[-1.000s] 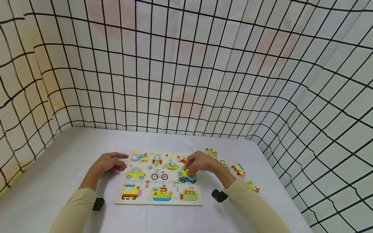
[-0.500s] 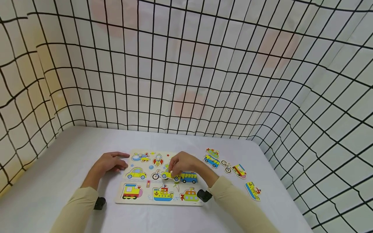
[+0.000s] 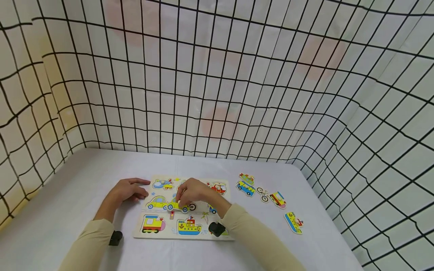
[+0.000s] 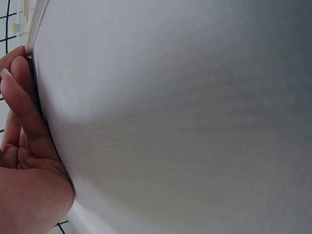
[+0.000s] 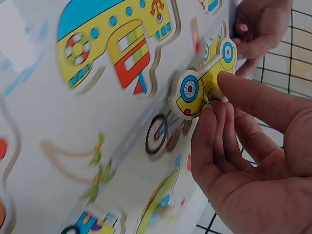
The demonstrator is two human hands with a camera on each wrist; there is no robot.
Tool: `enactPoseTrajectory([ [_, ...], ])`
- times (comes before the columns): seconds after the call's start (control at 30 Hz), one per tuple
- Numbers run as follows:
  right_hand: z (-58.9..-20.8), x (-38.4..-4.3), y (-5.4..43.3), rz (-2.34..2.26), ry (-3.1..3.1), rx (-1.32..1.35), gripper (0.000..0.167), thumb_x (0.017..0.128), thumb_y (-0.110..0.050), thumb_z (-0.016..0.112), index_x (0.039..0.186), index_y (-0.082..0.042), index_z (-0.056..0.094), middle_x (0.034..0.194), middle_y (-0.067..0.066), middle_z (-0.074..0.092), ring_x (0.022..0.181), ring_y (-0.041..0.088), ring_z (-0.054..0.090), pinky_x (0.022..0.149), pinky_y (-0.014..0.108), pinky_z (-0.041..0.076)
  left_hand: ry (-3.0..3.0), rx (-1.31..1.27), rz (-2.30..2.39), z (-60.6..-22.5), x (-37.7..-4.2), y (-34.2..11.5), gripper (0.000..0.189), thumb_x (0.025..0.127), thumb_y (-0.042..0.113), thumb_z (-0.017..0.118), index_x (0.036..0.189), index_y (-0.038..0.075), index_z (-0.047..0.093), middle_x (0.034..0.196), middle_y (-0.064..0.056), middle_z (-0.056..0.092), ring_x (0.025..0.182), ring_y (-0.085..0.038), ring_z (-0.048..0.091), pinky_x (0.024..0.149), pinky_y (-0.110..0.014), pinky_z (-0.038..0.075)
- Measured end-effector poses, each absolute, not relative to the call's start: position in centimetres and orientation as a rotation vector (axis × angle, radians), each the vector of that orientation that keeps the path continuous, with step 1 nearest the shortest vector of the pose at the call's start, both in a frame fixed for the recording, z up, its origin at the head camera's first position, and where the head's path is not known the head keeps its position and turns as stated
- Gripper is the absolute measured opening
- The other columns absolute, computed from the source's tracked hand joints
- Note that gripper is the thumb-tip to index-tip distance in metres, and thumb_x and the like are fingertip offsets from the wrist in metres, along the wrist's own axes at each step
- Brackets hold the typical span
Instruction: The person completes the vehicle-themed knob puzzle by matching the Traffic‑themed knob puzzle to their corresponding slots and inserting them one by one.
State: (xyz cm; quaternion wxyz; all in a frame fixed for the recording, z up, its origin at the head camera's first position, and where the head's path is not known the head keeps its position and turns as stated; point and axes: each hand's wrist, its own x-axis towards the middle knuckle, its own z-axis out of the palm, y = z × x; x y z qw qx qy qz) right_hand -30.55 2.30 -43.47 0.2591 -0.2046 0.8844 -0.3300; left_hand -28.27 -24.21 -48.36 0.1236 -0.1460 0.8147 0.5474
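Observation:
My right hand point(image 3: 192, 191) pinches a yellow car puzzle piece point(image 5: 210, 80) by its small peg, between thumb and fingers. The piece is held over the wooden puzzle board point(image 3: 171, 227), overlapping the printed bicycle and the right end of the car outline point(image 3: 157, 202). In the right wrist view the car piece is tilted and stands off the board's face. My left hand point(image 3: 127, 190) rests at the board's left edge, fingers loosely extended. The left wrist view shows its fingers point(image 4: 29, 107) against the white tabletop beside that edge.
Right of the board lie loose pieces: a submarine point(image 3: 246, 178), a bus point(image 3: 245, 188), a bicycle point(image 3: 263, 194), a train point(image 3: 278, 199) and a ship point(image 3: 293, 223). White walls with a black grid point(image 3: 217, 90) surround the white table point(image 3: 101, 162) at the back and sides.
My right hand has carried the car piece leftward across the board, from over the bus picture to beside the car outline. My left hand has stayed at the board's edge.

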Motion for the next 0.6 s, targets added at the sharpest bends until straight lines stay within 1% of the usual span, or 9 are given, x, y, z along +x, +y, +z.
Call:
enactPoseTrajectory([
  [0.27,-44.1,-30.3,-0.1,-0.902,2.413,-0.578,0.011,0.079,-0.006,0.082,0.081,-0.015,0.076,0.077,-0.004,0.070,0.067,0.011,0.062,0.068,0.028,0.051,2.368,-0.420,1.601,-48.6,-28.3,-24.2,0.057,0.086,0.011,0.074,0.140,0.003,0.059,0.076,-0.003,0.072,0.066,-0.017,0.062,0.062,-0.025,0.050],
  [0.5,-44.4,-30.2,-0.9,-0.953,2.390,-0.556,0.009,0.079,-0.007,0.082,0.081,-0.014,0.076,0.076,-0.003,0.070,0.066,0.012,0.058,0.068,0.029,0.050,2.368,-0.417,1.603,-48.5,-28.3,-24.4,0.055,0.086,0.011,0.073,0.139,0.002,0.060,0.075,-0.002,0.072,0.067,-0.017,0.061,0.062,-0.025,0.051],
  [0.6,-44.6,-30.2,-1.0,-0.960,2.389,-0.561,0.008,0.079,-0.008,0.082,0.080,-0.014,0.077,0.077,-0.004,0.070,0.067,0.012,0.058,0.067,0.027,0.049,2.368,-0.420,1.605,-48.5,-28.3,-24.4,0.055,0.086,0.011,0.073,0.139,0.002,0.060,0.075,-0.003,0.072,0.067,-0.018,0.062,0.063,-0.025,0.051],
])
